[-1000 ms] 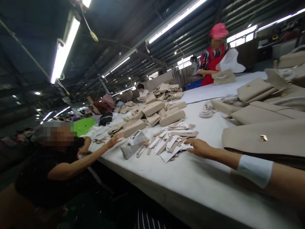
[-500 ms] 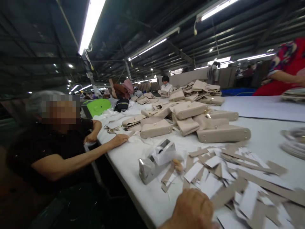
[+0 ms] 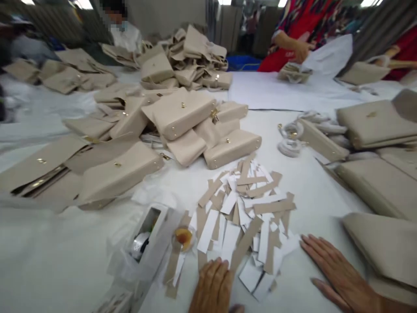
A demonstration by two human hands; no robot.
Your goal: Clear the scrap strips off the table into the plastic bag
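White cloth covers the long worktable (image 3: 48, 265), which runs from the near edge to the far end. Across its left and middle lies a heap of beige flap handbags (image 3: 182, 115) with small gold studs, tumbled over one another. On the right, more stacked handbags (image 3: 374, 124) lie flatter, reaching down to the near right corner. At the far right a co-worker in a red patterned top (image 3: 302, 17) has a hand at a white sheet (image 3: 329, 54) above another bag, and a second person in a white top (image 3: 125, 34) stands at the far left. In the near middle, just in front of the heap, a loose pile of beige and white strips (image 3: 244, 208) is spread on the cloth. A pale tape dispenser (image 3: 146, 237) sits just left of it, with a roll showing inside. The right hand (image 3: 335, 274) lies flat on the cloth just right of the pile, palm down, fingers spread and holding nothing. The left hand (image 3: 213, 289) rests at the pile's near edge, back up, its fingers together on the nearest strips, grasping none that can be seen. A coiled white strap bundle (image 3: 288, 141) lies between the heap and the right-hand bags.
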